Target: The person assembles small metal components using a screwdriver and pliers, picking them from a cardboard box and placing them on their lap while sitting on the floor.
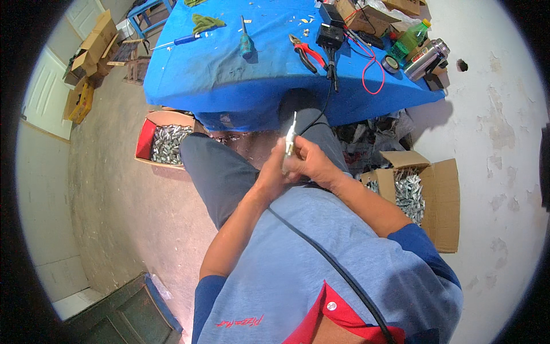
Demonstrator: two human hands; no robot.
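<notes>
I sit with my knees under a blue-covered table (229, 74). My two hands meet above my lap. My left hand (274, 172) and my right hand (309, 162) are both closed around a thin silvery metal piece (290, 139) that sticks up between them. A black cable (321, 109) runs from a black box (330, 34) on the table down past my hands and across my chest. What my fingers do on the piece is hidden.
An open carton of small silvery parts (166, 143) stands on the floor at my left, another carton (409, 192) at my right. The table holds red-handled pliers (306, 53), a teal screwdriver (246, 41), a blue screwdriver (182, 40), a green bottle (411, 37) and a steel flask (427, 58).
</notes>
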